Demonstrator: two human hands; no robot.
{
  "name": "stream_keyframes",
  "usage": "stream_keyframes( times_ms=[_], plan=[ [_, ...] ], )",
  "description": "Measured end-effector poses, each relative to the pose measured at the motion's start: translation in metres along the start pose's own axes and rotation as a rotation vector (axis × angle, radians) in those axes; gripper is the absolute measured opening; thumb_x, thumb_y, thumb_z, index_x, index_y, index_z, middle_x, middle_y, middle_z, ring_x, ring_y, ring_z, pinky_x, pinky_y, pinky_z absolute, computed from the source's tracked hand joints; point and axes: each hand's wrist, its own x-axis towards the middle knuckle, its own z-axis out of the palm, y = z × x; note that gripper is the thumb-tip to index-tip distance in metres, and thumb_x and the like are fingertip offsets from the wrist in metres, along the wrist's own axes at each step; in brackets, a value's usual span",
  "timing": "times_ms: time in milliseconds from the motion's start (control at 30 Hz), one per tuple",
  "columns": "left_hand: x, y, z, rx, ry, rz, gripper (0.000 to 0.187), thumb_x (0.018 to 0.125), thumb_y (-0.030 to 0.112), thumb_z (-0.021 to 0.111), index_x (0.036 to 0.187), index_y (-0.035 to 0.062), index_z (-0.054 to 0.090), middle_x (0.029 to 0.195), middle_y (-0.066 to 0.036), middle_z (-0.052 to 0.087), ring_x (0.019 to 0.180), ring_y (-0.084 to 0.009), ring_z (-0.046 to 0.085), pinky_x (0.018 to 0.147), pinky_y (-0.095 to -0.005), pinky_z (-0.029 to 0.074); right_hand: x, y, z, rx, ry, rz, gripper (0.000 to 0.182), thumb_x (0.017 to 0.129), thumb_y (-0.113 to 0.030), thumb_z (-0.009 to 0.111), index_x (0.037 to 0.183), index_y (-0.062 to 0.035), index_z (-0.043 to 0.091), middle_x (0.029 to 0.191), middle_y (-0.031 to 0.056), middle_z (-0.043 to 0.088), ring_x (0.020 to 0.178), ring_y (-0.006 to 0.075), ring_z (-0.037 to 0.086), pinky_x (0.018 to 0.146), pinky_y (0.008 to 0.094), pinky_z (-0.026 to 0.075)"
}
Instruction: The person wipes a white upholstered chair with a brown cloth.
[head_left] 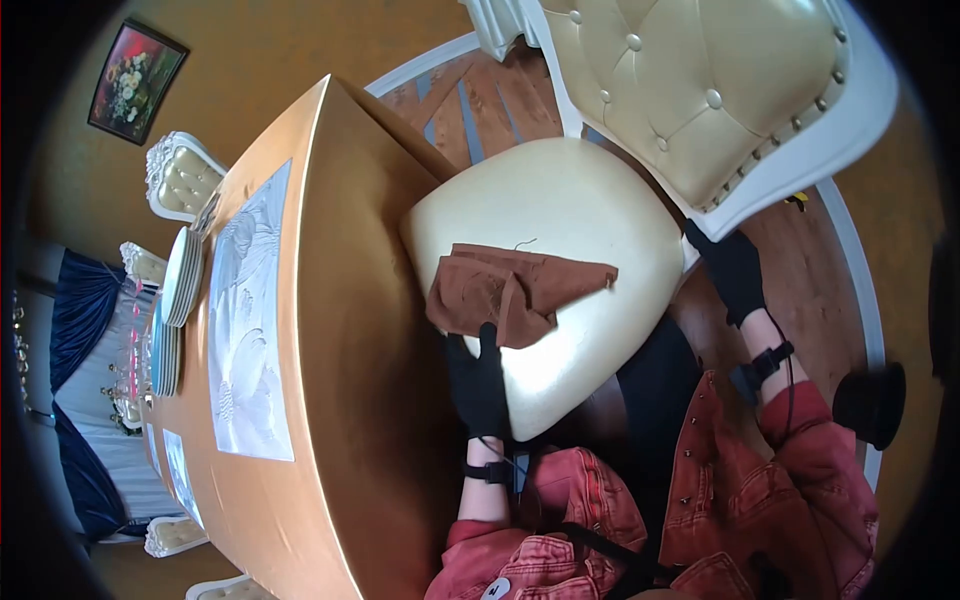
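Note:
A crumpled brown cloth lies on the cream padded seat of a chair. My left hand, in a black glove, is at the cloth's near edge with its fingers closed on it. A loose thread sticks up from the cloth's far edge. My right hand, also gloved in black, grips the chair at the lower corner of its white-framed, button-tufted back. Part of that hand's fingers is hidden by the frame.
Left of the chair stands a table with a gold tablecloth. It carries a silver embossed placemat, stacked plates and glassware. More tufted chairs surround it. A black object is by the wall at right.

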Motion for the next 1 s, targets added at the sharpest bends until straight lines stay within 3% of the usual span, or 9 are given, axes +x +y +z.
stream_keyframes(
  times_ms=[367, 433, 533, 600, 667, 733, 867, 933, 1000],
  plan=[
    [0.000, 0.046, 0.041, -0.248, 0.097, -0.157, 0.082, 0.105, 0.032, 0.071, 0.167, -0.0033, 0.032, 0.172, -0.025, 0.036, 0.159, -0.0365, 0.037, 0.129, -0.0407, 0.028, 0.013, 0.017, -0.044, -0.396, -0.120, 0.209, 0.042, 0.101, -0.037, 0.077, 0.126, -0.0029, 0.078, 0.110, 0.0105, 0.081, 0.094, 0.0166, 0.075, 0.082, 0.0329, 0.057],
    [-0.003, 0.046, 0.041, -0.230, 0.101, -0.151, 0.082, 0.105, 0.030, 0.072, 0.167, -0.0034, 0.031, 0.172, -0.025, 0.036, 0.159, -0.0364, 0.037, 0.130, -0.0410, 0.028, -0.011, 0.014, -0.065, -1.110, -0.692, -0.235, 0.032, 0.099, -0.031, 0.075, 0.122, -0.0087, 0.081, 0.105, 0.0123, 0.081, 0.090, 0.0249, 0.077, 0.077, 0.0353, 0.058],
    [0.001, 0.036, 0.036, -0.075, 0.127, -0.085, 0.079, 0.105, 0.024, 0.071, 0.167, -0.0037, 0.030, 0.171, -0.025, 0.037, 0.159, -0.0364, 0.037, 0.130, -0.0417, 0.028, -0.031, -0.031, -0.023, -0.599, -0.649, -0.666, 0.023, 0.099, -0.026, 0.072, 0.114, -0.0140, 0.084, 0.099, 0.0112, 0.081, 0.089, 0.0312, 0.078, 0.076, 0.0400, 0.060],
    [0.002, 0.037, 0.028, -0.080, 0.115, -0.054, 0.078, 0.106, 0.024, 0.071, 0.167, -0.0040, 0.031, 0.171, -0.025, 0.038, 0.159, -0.0364, 0.037, 0.130, -0.0418, 0.028, -0.045, -0.078, 0.022, -0.474, -0.663, -0.510, 0.027, 0.098, -0.025, 0.071, 0.119, -0.0120, 0.082, 0.119, 0.0138, 0.079, 0.115, 0.0337, 0.075, 0.095, 0.0447, 0.059],
    [-0.001, 0.040, 0.026, -0.101, 0.107, -0.010, 0.076, 0.107, 0.024, 0.069, 0.166, -0.0045, 0.032, 0.170, -0.025, 0.038, 0.159, -0.0363, 0.037, 0.130, -0.0418, 0.028, -0.026, -0.085, 0.094, -0.208, -0.609, -1.046, 0.031, 0.094, -0.025, 0.073, 0.119, -0.0081, 0.078, 0.139, 0.0158, 0.071, 0.138, 0.0378, 0.061, 0.118, 0.0504, 0.046],
    [-0.008, 0.040, 0.027, -0.085, 0.118, -0.005, 0.073, 0.108, 0.025, 0.067, 0.166, -0.0046, 0.034, 0.170, -0.026, 0.039, 0.158, -0.0364, 0.038, 0.129, -0.0417, 0.028, -0.039, -0.085, 0.150, -0.203, -0.810, -1.119, 0.039, 0.092, -0.024, 0.073, 0.126, -0.0053, 0.074, 0.155, 0.0173, 0.059, 0.153, 0.0395, 0.045, 0.129, 0.0526, 0.031],
    [0.000, 0.048, 0.025, 0.081, 0.100, -0.058, 0.068, 0.110, 0.026, 0.064, 0.163, -0.0056, 0.038, 0.169, -0.028, 0.040, 0.158, -0.0383, 0.038, 0.130, -0.0429, 0.028, -0.023, -0.038, 0.186, -0.382, -0.628, -1.398, 0.037, 0.092, -0.022, 0.072, 0.126, -0.0065, 0.074, 0.152, 0.0167, 0.062, 0.152, 0.0380, 0.047, 0.129, 0.0533, 0.033],
    [0.002, 0.061, 0.026, 0.327, 0.023, -0.185, 0.068, 0.110, 0.028, 0.064, 0.161, -0.0077, 0.040, 0.169, -0.030, 0.038, 0.158, -0.0417, 0.037, 0.131, -0.0456, 0.027, 0.010, -0.034, 0.161, -0.528, -0.640, -1.370, 0.041, 0.095, -0.020, 0.071, 0.133, -0.0052, 0.072, 0.154, 0.0175, 0.060, 0.153, 0.0400, 0.045, 0.128, 0.0524, 0.034],
    [0.004, 0.059, 0.028, 0.312, 0.058, -0.095, 0.068, 0.109, 0.029, 0.065, 0.160, -0.0086, 0.041, 0.169, -0.031, 0.037, 0.158, -0.0426, 0.036, 0.131, -0.0470, 0.027, 0.036, -0.050, 0.129, -0.468, -0.420, -0.879, 0.043, 0.100, -0.019, 0.069, 0.141, -0.0046, 0.067, 0.155, 0.0197, 0.059, 0.150, 0.0420, 0.047, 0.127, 0.0514, 0.037]
  ],
)
